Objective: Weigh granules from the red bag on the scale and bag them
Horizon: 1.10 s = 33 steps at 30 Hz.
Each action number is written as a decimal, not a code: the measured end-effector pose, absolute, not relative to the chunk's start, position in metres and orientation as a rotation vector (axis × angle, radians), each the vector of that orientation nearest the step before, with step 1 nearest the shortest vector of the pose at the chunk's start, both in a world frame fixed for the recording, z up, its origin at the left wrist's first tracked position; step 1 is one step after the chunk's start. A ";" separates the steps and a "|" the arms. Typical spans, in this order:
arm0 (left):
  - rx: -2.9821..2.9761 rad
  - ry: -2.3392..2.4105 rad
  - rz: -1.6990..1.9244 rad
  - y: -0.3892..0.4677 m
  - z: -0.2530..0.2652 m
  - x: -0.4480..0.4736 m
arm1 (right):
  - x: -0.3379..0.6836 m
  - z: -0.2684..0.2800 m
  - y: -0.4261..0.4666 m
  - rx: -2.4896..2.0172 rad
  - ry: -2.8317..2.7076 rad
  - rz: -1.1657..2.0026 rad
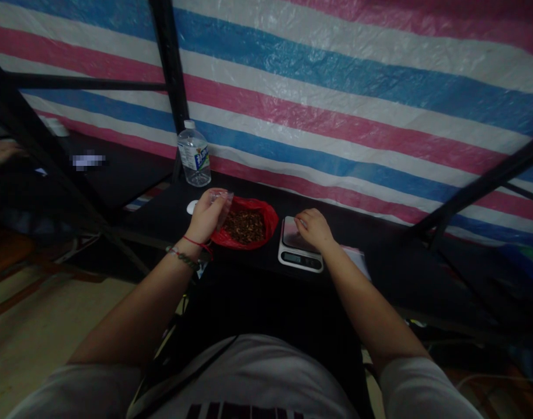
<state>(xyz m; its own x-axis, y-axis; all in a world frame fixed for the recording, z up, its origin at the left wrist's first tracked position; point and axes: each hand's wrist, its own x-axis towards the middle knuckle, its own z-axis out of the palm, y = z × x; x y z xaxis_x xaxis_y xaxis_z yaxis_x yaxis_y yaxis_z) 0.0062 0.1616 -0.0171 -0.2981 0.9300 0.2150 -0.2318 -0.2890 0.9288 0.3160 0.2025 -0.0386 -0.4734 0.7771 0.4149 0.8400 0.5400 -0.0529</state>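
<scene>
My left hand [208, 214] is closed on a small clear plastic bag [224, 201], held at the left rim of a red plastic bag [270, 218]. Inside the open red bag lies a heap of small brown dried pieces [247, 227], too fine to identify. To the right sits a white kitchen scale [286, 256] with a dark display; its reading is not legible. My right hand [315, 228] is over the scale's platform, fingertips drawn together at the plate's upper part. Whatever they pinch, if anything, cannot be made out.
A large clear plastic bottle [194, 154] stands behind my left hand on the black table [258, 192]. A white object [191, 206] is partly hidden by that hand. Papers [356, 259] lie beside my right forearm. Striped sheeting [336, 116] hangs behind; another person's hand [2, 152] shows far left.
</scene>
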 end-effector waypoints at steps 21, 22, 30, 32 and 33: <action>1.066 1.110 1.693 0.160 -0.017 0.011 | 0.341 -0.026 0.211 -1.133 -2.645 0.104; 1.073 1.114 1.696 0.160 -0.018 0.011 | 0.337 -0.024 0.211 -1.167 -2.717 0.073; 1.070 1.112 1.680 0.161 -0.019 0.009 | 0.316 -0.030 0.215 -1.381 -2.891 -0.097; 1.074 1.106 1.678 0.161 -0.019 0.009 | 0.314 -0.029 0.214 -1.344 -2.851 -0.104; 1.074 1.101 1.682 0.161 -0.019 0.009 | 0.313 -0.027 0.213 -1.300 -2.817 -0.081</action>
